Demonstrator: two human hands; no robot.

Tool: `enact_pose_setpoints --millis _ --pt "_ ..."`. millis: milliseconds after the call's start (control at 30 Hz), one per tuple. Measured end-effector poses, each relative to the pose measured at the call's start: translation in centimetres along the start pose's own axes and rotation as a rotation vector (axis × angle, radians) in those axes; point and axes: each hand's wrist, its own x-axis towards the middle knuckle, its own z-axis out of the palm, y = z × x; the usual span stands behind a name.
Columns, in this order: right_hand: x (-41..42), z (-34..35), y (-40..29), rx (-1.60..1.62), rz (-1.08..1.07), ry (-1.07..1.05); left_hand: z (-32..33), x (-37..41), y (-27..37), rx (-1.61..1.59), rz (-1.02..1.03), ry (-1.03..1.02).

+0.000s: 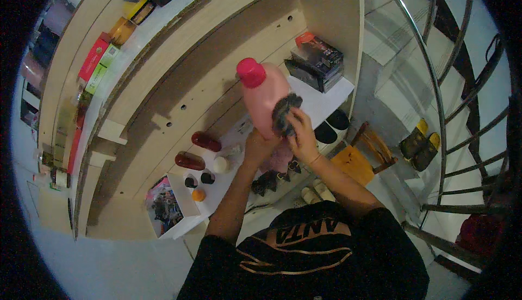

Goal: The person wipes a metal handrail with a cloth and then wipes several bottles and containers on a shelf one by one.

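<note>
My left hand [261, 148] grips the lower part of a large pink plastic bottle [263, 100] with a bright pink cap [251, 73]. The bottle is raised in front of the shelf, its cap pointing away from me. In my right hand [302, 135] is a bunched dark grey cloth [285, 114], pressed against the bottle's right side. The bottle's base is partly hidden by my hands. Behind and below it runs a white shelf board [322, 98] inside a pale wooden cabinet [228, 55].
Two dark red bottles [197, 151], a white round container [221, 164], an orange item [198, 195] and a white box of small items [171, 206] stand left. Black boxes [316, 63] sit right. Shoes [281, 177], a wooden chair [359, 157] and a metal stair railing [428, 63] lie beyond.
</note>
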Motion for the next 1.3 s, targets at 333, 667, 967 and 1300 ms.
enact_pose_setpoints --millis 333,667,967,1300 --pt "-3.2 -2.4 0.7 -0.126 0.178 -0.16 -2.7 0.3 -0.2 0.074 -0.02 -0.035" --pt "-1.0 -0.3 2.9 -0.398 -0.07 -0.351 -11.2 8.3 6.5 0.31 0.199 0.233" --pt "-11.7 -5.6 6.6 -0.304 0.469 -0.262 -12.9 15.9 4.9 0.257 0.5 -0.25" --pt "-12.4 -5.3 6.0 0.442 0.881 -0.071 -10.7 14.7 10.0 0.787 0.247 0.008"
